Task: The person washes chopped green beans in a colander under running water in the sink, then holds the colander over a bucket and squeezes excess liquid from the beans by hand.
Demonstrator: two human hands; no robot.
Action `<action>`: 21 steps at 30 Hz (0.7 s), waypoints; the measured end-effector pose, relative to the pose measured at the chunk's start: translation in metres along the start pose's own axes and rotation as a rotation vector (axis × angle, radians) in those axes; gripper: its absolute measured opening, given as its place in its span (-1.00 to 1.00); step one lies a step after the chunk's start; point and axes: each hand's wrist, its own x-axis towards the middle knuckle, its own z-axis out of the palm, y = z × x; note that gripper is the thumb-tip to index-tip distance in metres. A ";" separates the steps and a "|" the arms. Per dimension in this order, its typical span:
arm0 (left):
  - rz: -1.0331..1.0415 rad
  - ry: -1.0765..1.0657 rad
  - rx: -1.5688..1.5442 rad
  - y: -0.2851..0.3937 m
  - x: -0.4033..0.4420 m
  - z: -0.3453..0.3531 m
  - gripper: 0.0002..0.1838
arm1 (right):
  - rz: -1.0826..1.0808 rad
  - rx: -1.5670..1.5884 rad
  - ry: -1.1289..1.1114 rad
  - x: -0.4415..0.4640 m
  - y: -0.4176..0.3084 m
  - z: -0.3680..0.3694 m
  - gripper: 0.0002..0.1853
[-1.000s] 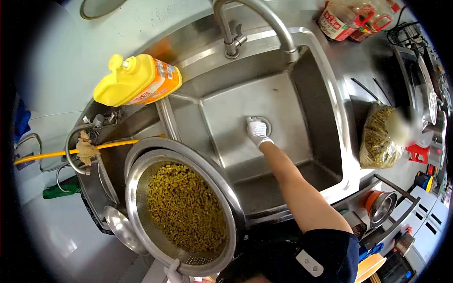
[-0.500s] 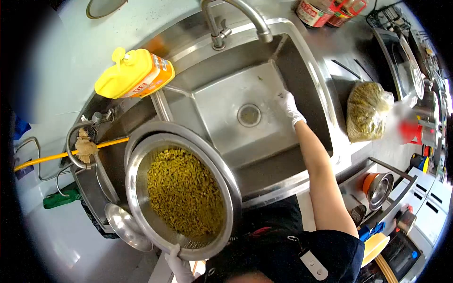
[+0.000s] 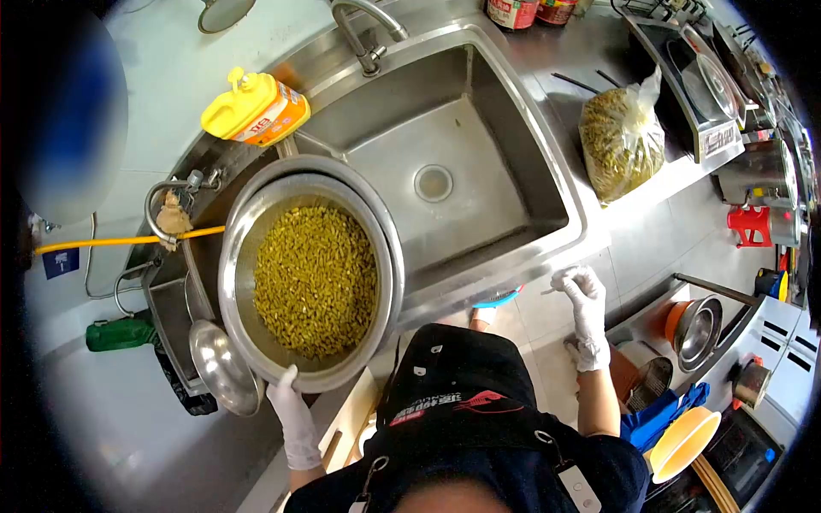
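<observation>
My gloved left hand point(image 3: 293, 406) grips the near rim of a metal colander point(image 3: 242, 282), thumb over the edge. Chopped green beans point(image 3: 316, 286) fill much of the colander, which sits in a larger metal basin point(image 3: 389, 227) at the left of the sink. My gloved right hand point(image 3: 585, 301) is raised in front of the counter edge, its fingers curled together. Whatever they may hold is too small to make out. The steel sink point(image 3: 479, 171) has a round drain point(image 3: 434, 183) and a small green bit on its floor.
A yellow jug point(image 3: 256, 107) stands behind the basin, left of the faucet point(image 3: 368, 38). On the right counter rests a tied plastic bag of chopped greens point(image 3: 620, 141). A metal bowl point(image 3: 224, 368) lies left of the colander. Bowls point(image 3: 697, 333) sit on a lower shelf at right.
My right hand has come up out of the sink and back toward my body, its fingers now curled. The colander sits more level, with my left hand still at its rim. The view has shifted.
</observation>
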 end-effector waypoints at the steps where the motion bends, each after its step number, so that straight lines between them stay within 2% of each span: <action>1: 0.111 0.005 -0.160 -0.014 0.009 0.000 -0.76 | 0.038 0.011 0.050 -0.009 0.015 -0.012 -0.98; 3: 0.016 0.154 -0.149 -0.026 0.028 -0.013 -0.78 | 0.113 0.028 0.155 -0.017 0.068 -0.031 -0.98; 5: -0.004 0.139 -0.138 -0.024 0.037 -0.016 -0.77 | 0.199 -0.070 0.079 -0.011 0.127 -0.041 -0.84; 7: 0.010 0.148 -0.139 -0.026 0.055 -0.017 -0.76 | 0.038 -0.360 0.200 0.005 0.194 -0.038 -0.72; 9: 0.039 0.155 -0.129 -0.037 0.064 -0.019 -0.76 | 0.041 -0.517 0.171 -0.002 0.192 -0.047 -0.67; 10: -0.024 0.168 -0.073 -0.033 0.066 -0.018 -0.75 | 0.041 -0.596 0.152 0.001 0.188 -0.052 -0.65; 13: 0.056 0.177 -0.082 -0.050 0.092 -0.030 -0.73 | 0.218 -0.420 0.006 0.007 0.148 -0.049 -0.71; 14: -0.002 0.189 -0.038 -0.042 0.088 -0.030 -0.71 | 0.167 -0.491 0.006 0.008 0.143 -0.047 -0.76; 17: 0.020 0.178 -0.074 -0.039 0.079 -0.020 -0.73 | 0.081 -0.429 0.037 0.003 0.098 -0.029 -0.78; 18: -0.020 0.195 -0.069 -0.046 0.086 -0.023 -0.68 | 0.010 -0.410 0.023 0.004 0.079 -0.018 -0.79; 20: 0.034 0.204 -0.040 -0.044 0.078 -0.019 -0.66 | -0.150 -0.367 -0.008 0.014 0.040 0.013 -0.81; 21: 0.066 0.210 -0.034 -0.041 0.076 -0.018 -0.64 | -0.136 -0.478 -0.057 0.020 0.026 0.027 -0.81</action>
